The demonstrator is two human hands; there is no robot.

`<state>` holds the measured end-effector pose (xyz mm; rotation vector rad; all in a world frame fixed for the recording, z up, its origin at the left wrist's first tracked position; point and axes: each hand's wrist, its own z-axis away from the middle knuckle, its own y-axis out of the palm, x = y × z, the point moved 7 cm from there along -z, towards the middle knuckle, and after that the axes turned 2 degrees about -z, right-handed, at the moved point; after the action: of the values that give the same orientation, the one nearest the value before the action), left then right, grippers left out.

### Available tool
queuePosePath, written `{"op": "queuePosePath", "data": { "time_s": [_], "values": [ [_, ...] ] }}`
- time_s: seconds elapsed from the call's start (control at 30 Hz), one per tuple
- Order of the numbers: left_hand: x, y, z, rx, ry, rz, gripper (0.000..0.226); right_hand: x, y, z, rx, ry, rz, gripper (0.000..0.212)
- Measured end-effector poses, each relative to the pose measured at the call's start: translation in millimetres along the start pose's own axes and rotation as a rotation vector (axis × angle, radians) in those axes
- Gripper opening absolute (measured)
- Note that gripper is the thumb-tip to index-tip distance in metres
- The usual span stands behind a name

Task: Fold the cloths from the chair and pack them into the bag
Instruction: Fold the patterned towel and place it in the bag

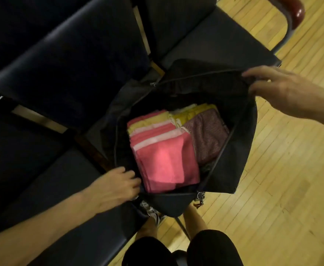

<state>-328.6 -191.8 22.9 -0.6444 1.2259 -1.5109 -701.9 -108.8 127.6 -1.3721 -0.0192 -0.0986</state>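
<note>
While agape — bag [240, 150] of folded cloths [167, 160], rim gripped by left hand [117, 187], right hand [278, 91].

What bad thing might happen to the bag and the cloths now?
1. The bag seems to stick out past the chair over the floor. If the left hand or right hand lets go of its rim, it may tip and spill.
2. The pink cloths sit high near the opening, so closing the bag might crumple them or snag an edge.
</note>
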Motion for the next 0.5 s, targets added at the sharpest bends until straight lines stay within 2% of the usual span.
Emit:
{"op": "queuePosePath", "data": {
  "time_s": [0.1, 0.17, 0.23, 0.27, 0.3, 0.37, 0.43, 0.5],
  "values": [
    [32.8, -47.6, -13.7, -0.158, -0.171, 0.153, 0.018, -1.9, -2.6, -9.8, -0.251, 0.285, -0.077, 0.034],
    [39.8, -64.4, -23.4, -0.273, -0.277, 0.299, 0.027, 2.8, 27.8, 18.6, -0.392, 0.501, -0.317, 0.051],
    [45.8, -73.7, -38.0, -0.357, -0.316, 0.427, 0.028, 29.8, 72.5, 73.4, -0.528, 0.839, -0.606, 0.045],
    [52.6, -76.0, -42.4, -0.386, -0.373, 0.509, 0.023, 51.3, 102.5, 101.1, -0.504, 1.031, -0.757, 0.04],
    [59.0, -74.0, -45.6, -0.396, -0.437, 0.571, 0.017, 80.4, 138.7, 127.1, -0.408, 1.209, -0.915, 0.043],
    [63.5, -65.5, -53.7, -0.366, -0.514, 0.617, 0.012, 144.6, 201.9, 162.5, -0.134, 1.456, -1.238, 0.067],
    [61.3, -58.7, -56.4, -0.324, -0.532, 0.622, 0.012, 180.9, 231.3, 163.0, -0.051, 1.519, -1.552, 0.091],
    [58.8, -50.9, -56.8, -0.27, -0.523, 0.615, 0.014, 190.6, 240.1, 141.5, -0.124, 1.511, -1.873, 0.088]
  ]
}}
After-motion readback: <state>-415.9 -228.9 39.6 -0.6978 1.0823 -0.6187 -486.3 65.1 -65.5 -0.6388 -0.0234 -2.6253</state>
